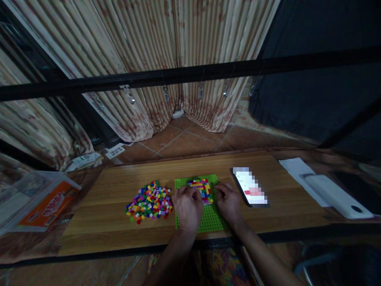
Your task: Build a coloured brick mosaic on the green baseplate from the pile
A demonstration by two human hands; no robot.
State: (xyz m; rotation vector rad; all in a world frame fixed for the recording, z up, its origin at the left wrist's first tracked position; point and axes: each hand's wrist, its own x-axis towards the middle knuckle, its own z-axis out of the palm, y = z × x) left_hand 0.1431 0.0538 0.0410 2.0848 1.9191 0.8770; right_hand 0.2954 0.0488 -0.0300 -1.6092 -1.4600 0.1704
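A green studded baseplate point(212, 222) lies on the wooden board, with a block of small multicoloured bricks point(207, 190) built up on its upper middle. My left hand point(188, 207) is over the plate's left half, its curled fingers against the left side of the built bricks. Whatever those fingers pinch is hidden beneath them. At the plate's right edge is my right hand point(229, 201), with thumb and index finger brought together over the edge. Any small piece between them cannot be made out. A pile of loose coloured bricks point(150, 200) spreads to the left of the plate.
On the wooden board point(98, 214), a phone point(250, 186) with a lit, blurred screen lies right of the plate. A clear plastic box with an orange label point(49, 206) stands far left. Farther right are white paper point(297, 169) and a white device point(336, 196). A dark bar point(178, 73) crosses beyond.
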